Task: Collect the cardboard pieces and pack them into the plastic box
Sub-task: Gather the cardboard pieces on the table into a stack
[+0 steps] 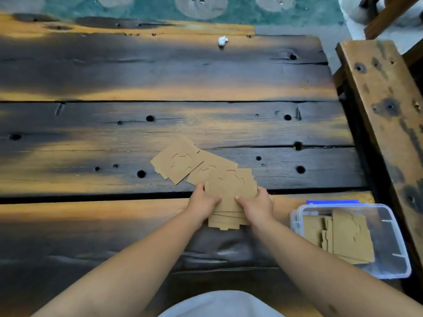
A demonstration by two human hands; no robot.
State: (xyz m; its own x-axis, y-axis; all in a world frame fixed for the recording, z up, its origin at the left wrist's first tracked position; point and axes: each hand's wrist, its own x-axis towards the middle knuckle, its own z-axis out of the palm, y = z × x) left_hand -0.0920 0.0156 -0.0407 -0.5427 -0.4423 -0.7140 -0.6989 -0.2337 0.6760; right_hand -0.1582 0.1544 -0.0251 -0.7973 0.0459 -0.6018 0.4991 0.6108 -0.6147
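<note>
Cardboard stack (230, 197) sits gripped between left hand (202, 203) and right hand (257, 205), fingers closed on its side edges.

dark plank table (114, 72) w/ cardboard pieces (180, 163), plastic box (389, 225), white scrap (222, 40)

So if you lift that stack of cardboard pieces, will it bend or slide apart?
The stack of cardboard pieces, held between the left hand and right hand, looks thin and flat, so it is probably light and may flex a little. Its edges are staggered, so loose sheets could slip apart unless squeezed. The cut-out slits probably make single pieces easy to crease.
</note>
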